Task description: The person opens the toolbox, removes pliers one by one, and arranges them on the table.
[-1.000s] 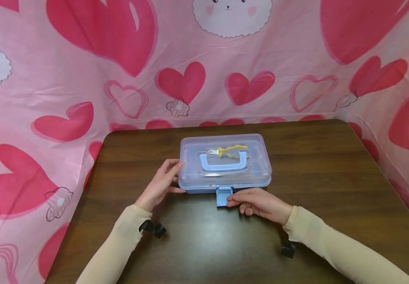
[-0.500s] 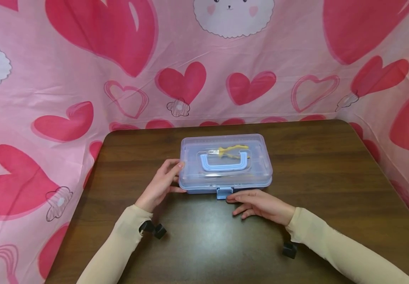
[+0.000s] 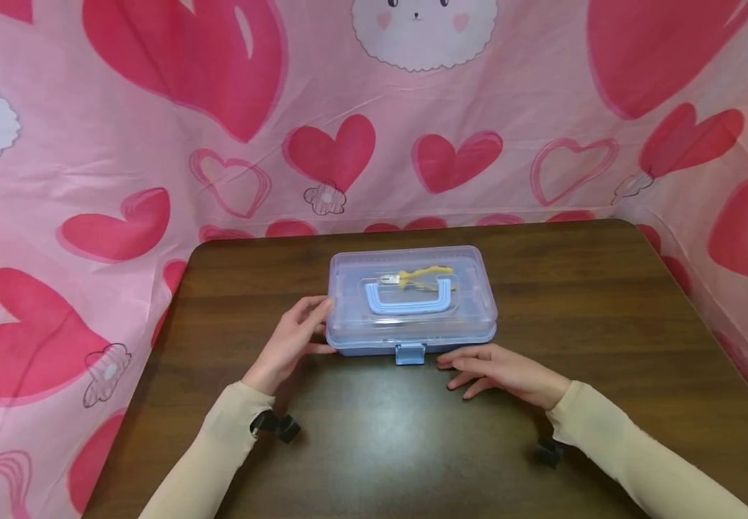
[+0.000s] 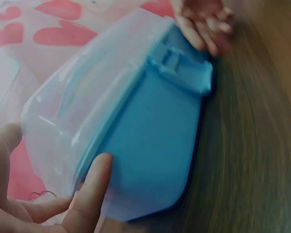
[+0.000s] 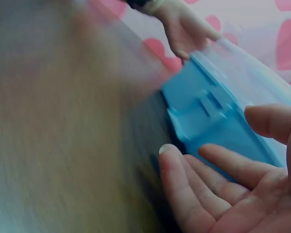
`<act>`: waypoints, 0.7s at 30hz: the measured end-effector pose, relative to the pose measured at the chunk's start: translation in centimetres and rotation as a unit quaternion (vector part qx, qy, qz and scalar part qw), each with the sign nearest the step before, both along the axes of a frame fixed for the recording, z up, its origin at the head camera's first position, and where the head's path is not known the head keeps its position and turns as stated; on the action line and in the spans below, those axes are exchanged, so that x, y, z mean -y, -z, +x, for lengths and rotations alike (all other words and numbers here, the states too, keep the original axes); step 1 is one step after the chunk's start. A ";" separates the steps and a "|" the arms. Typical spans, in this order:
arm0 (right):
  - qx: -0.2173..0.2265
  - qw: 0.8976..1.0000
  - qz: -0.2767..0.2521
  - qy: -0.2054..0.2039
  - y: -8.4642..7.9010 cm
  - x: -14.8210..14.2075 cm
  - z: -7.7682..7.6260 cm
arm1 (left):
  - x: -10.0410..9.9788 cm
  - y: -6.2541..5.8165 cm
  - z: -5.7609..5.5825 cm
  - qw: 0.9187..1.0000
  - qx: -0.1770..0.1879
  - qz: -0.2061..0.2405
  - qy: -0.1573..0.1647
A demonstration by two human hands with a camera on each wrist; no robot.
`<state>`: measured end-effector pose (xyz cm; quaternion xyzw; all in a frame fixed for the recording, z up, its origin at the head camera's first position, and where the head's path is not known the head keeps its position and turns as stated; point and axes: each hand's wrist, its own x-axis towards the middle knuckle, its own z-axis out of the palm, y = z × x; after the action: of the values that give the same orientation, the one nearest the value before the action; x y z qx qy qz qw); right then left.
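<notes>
Long sleeves of plain cream cloth cover the person's arms, the left sleeve (image 3: 218, 440) in front and to the left of the box (image 3: 354, 331), the right sleeve (image 3: 640, 450) in front and to its right; both fit fairly close and end at the wrist; the left hand (image 3: 288, 339) and right hand (image 3: 502, 371) are bare; a black strap (image 3: 261, 422) with a squarish black block (image 3: 288, 429) sits at the left cuff; a second black block (image 3: 548, 453) hangs below the right cuff.
</notes>
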<state>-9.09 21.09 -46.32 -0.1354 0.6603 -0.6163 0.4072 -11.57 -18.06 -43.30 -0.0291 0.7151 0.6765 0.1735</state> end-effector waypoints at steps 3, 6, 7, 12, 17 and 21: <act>-0.027 0.999 0.020 0.003 -0.4 -1.4 -0.4 | 0.2 0.1 0.3 1.000 -0.025 -0.016 0.000; -0.044 0.998 0.040 0.006 -0.9 -2.9 -0.7 | 0.5 0.2 0.4 0.998 -0.051 -0.024 0.004; -0.046 0.998 0.046 0.013 -1.0 -3.3 -0.8 | 0.6 0.3 0.5 0.998 -0.059 -0.025 0.007; -0.057 0.993 0.073 0.077 -1.7 -5.0 -1.2 | 1.4 0.9 0.7 0.992 -0.106 -0.042 0.044; -0.122 0.978 0.118 0.120 -2.4 -5.7 -1.5 | 1.9 1.6 0.9 0.980 -0.158 -0.083 0.087; -0.201 0.959 0.158 0.122 -2.6 -5.5 -1.7 | 2.0 1.8 0.9 0.972 -0.189 -0.101 0.100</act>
<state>-10.82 26.55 -43.74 -0.1089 0.8288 -0.5094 0.2043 -10.63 -20.07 -45.07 0.1538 0.7988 0.5734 0.0979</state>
